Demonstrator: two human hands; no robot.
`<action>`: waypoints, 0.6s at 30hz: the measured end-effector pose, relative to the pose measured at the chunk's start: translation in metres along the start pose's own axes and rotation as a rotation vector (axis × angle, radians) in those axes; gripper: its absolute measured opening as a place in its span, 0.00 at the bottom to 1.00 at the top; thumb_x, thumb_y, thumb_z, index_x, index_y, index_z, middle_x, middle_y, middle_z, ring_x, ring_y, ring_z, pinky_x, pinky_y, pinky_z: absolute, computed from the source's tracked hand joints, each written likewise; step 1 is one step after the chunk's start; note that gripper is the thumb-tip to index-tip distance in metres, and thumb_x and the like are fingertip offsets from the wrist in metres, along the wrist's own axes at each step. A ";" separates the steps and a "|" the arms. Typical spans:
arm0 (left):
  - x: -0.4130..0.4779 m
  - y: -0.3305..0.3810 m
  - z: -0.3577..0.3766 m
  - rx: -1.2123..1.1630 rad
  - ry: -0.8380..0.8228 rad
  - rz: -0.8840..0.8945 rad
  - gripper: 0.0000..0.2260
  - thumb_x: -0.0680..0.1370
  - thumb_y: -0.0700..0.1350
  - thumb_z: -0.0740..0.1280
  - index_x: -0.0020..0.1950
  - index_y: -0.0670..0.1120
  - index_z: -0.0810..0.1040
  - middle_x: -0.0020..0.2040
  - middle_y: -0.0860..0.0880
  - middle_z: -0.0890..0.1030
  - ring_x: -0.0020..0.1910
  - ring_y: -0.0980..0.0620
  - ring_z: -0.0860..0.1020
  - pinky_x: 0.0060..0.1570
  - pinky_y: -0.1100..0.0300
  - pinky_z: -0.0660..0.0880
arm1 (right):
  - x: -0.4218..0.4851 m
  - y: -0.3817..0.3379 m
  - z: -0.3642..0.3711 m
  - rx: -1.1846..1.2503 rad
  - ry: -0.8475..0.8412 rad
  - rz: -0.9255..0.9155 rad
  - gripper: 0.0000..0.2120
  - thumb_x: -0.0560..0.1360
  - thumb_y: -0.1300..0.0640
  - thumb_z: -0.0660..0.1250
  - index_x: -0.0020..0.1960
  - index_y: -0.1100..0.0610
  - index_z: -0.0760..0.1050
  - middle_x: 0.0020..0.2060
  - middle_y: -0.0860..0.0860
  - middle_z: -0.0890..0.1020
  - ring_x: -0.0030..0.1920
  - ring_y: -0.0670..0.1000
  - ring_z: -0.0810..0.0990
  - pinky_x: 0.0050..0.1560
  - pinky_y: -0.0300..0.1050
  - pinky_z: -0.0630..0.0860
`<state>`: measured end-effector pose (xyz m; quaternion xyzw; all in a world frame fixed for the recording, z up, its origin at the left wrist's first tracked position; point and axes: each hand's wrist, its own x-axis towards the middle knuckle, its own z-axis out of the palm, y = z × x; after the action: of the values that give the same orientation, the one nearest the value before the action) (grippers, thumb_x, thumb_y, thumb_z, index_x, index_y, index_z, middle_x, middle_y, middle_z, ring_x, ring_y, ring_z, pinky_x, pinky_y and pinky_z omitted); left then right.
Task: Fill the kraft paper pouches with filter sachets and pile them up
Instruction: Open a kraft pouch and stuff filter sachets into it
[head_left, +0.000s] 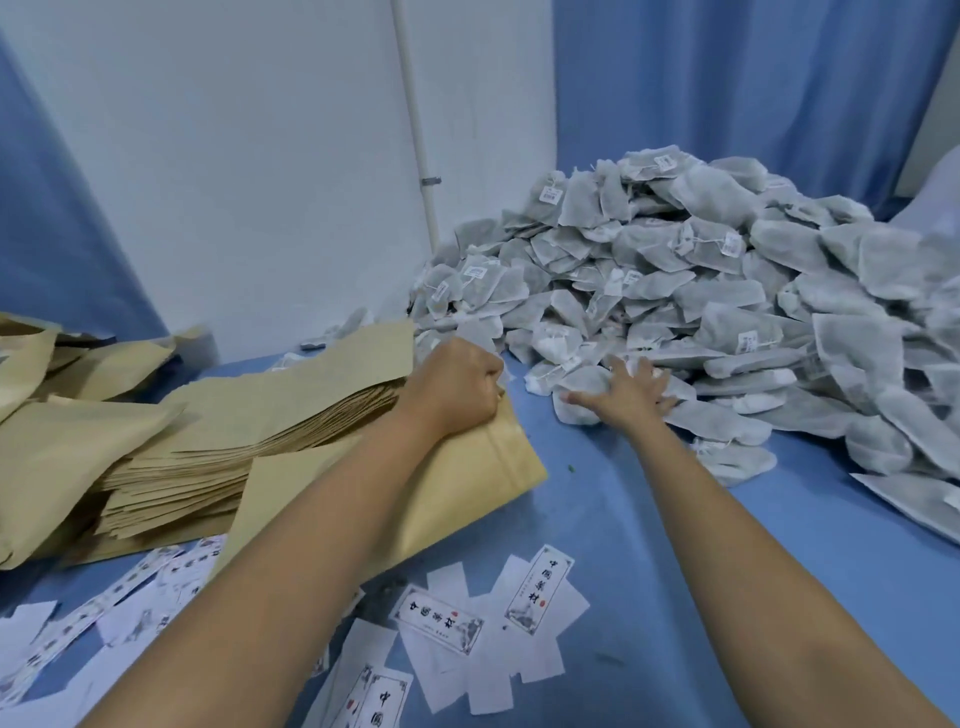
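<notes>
A big heap of grey-white filter sachets (727, 291) with small tags covers the right half of the blue surface. My right hand (631, 387) lies spread on the sachets at the heap's front edge, fingers straight. One kraft paper pouch (467, 483) lies flat under my left forearm, and my left hand (457, 384) grips its top edge with curled fingers. A stack of flat kraft pouches (218, 441) sits to the left of it.
More kraft pouches (62, 364) lie loosely piled at the far left. White paper labels with black characters (535, 587) are scattered on the blue cloth (675, 545) near me. A white wall and blue curtains stand behind.
</notes>
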<state>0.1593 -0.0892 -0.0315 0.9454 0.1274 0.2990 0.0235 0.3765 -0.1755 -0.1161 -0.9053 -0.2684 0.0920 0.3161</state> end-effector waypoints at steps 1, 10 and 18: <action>0.000 -0.002 0.006 0.010 -0.024 -0.008 0.10 0.64 0.40 0.52 0.24 0.48 0.54 0.22 0.50 0.59 0.28 0.49 0.60 0.31 0.50 0.61 | 0.009 0.006 0.010 -0.091 -0.069 0.020 0.47 0.63 0.31 0.72 0.75 0.43 0.57 0.78 0.55 0.47 0.76 0.64 0.40 0.71 0.69 0.41; 0.002 -0.007 0.009 -0.042 0.041 -0.019 0.11 0.64 0.38 0.53 0.25 0.48 0.55 0.22 0.53 0.56 0.25 0.54 0.54 0.32 0.57 0.55 | 0.012 0.002 0.033 0.058 0.286 -0.230 0.12 0.75 0.57 0.66 0.54 0.63 0.75 0.51 0.62 0.78 0.55 0.62 0.74 0.50 0.53 0.72; -0.015 -0.002 -0.021 -0.099 0.195 -0.006 0.08 0.63 0.34 0.56 0.24 0.43 0.63 0.22 0.46 0.61 0.25 0.49 0.59 0.30 0.59 0.54 | -0.096 -0.046 -0.026 1.870 -0.484 -0.178 0.16 0.79 0.51 0.58 0.47 0.55 0.83 0.46 0.53 0.85 0.46 0.50 0.84 0.45 0.43 0.82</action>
<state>0.1346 -0.0922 -0.0227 0.9091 0.1169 0.3956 0.0584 0.2851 -0.2108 -0.0671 -0.2211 -0.2119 0.4278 0.8504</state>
